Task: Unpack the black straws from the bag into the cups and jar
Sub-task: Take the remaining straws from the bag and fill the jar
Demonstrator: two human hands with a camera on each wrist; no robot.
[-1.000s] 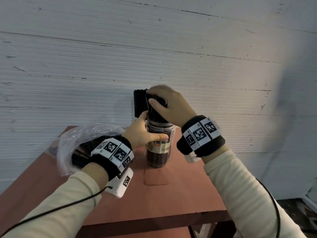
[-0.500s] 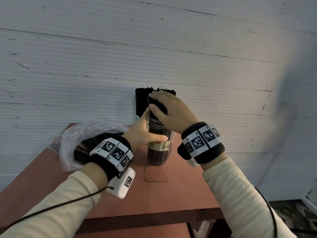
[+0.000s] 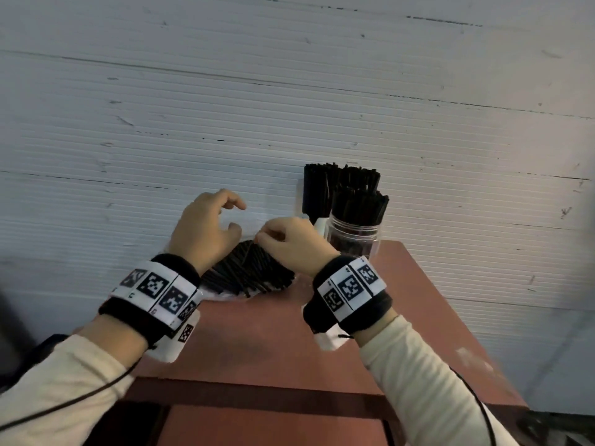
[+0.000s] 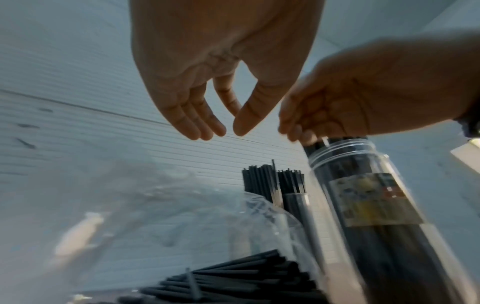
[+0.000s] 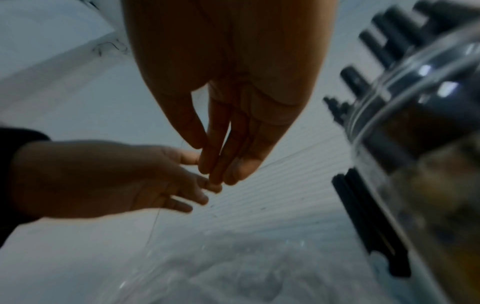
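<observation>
**Both hands over the bag, nothing held**

The table [image 3: 277,342] carries everything, set against a white ribbed wall [image 3: 289,91]. Beneath both sets of fingers lies the bag [image 4: 182,216], clear plastic, with loose straws [image 3: 248,272] heaped inside it.

To the right of the right hand's fingers stands the jar [image 3: 354,239], upright and packed with straws. Behind it, against the wall, stand cups [image 4: 296,207], also filled.

The left hand [image 3: 206,233] hovers above the bag, fingers loosely curved, thumb tip close to the fingertips but apart from them, gripping nothing.

The right hand [image 3: 289,243] is just beside it, fingers drawn together and pointing down at the bag's mouth. Whether they pinch the plastic cannot be told.
</observation>
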